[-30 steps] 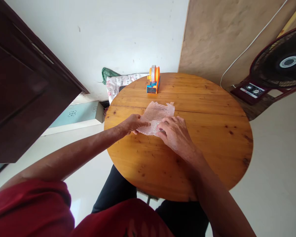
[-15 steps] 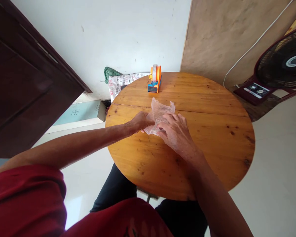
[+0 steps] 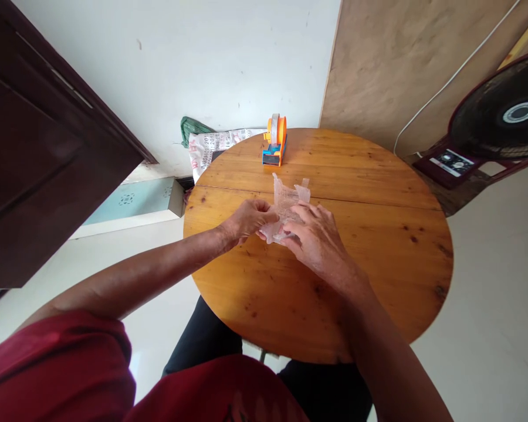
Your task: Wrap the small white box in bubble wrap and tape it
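Note:
A crumpled sheet of clear bubble wrap [image 3: 286, 199] lies on the round wooden table [image 3: 369, 252], with ragged corners standing up at its far side. My left hand [image 3: 251, 220] pinches its near left edge between thumb and fingers. From the right, my right hand [image 3: 314, 234] rests over the sheet, fingers bent and apart, the tips touching it. The wrap under those fingers is partly hidden; I cannot tell whether anything is inside it. Beyond the sheet stands an orange and blue tape dispenser [image 3: 276, 140] with a roll of tape on it.
A printed white sack [image 3: 200, 152] and a green bag [image 3: 193, 129] sit behind the table by the wall. At the right is a dark red fan [image 3: 493, 129]. A pale blue box [image 3: 134, 199] lies on the floor at left, near a dark door [image 3: 48, 146].
My left hand has turned slightly and shifted its pinch along the bubble wrap's near left edge, bunching it. The right hand stays in nearly the same place. The camera view has shifted a little.

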Demonstrator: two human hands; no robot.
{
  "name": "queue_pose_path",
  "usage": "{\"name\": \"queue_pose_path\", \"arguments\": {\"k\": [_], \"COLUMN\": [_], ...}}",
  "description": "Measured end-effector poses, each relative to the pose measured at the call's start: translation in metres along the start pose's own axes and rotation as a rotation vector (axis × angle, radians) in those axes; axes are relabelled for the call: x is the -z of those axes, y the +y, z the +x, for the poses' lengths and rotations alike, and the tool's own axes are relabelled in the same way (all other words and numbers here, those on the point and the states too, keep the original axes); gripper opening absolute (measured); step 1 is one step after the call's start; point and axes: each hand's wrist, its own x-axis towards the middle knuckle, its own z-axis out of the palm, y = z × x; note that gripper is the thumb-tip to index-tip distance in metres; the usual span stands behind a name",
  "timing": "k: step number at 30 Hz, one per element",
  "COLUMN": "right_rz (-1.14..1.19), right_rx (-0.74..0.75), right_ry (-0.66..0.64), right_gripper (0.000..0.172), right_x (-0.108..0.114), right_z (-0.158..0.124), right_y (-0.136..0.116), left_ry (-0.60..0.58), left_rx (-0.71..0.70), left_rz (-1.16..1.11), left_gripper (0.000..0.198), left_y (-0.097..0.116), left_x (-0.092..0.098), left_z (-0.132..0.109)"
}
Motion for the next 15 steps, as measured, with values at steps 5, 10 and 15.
{"name": "queue_pose_path", "arguments": {"k": [5,10,15], "right_rz": [0.036,0.047,0.076], "right_rx": [-0.007,-0.024,-0.070], "right_ry": [-0.006,-0.025,-0.035], "right_gripper": [0.014,0.015,0.018], "right_x": [0.002,0.007,0.012], "right_z": [0.001,0.000,-0.004], "right_y": [0.000,0.000,0.002], "left_ry": [-0.159,-0.339,-0.469], "left_rx": [-0.072,-0.128,-0.309], "left_rz": [0.022,0.074,0.181], "left_gripper": [0.008,0.033,0.039], "left_y": [0.003,0.003,-0.002], "left_x": [0.002,0.018,0.027], "left_z": [-0.005,-0.008,-0.009]}}
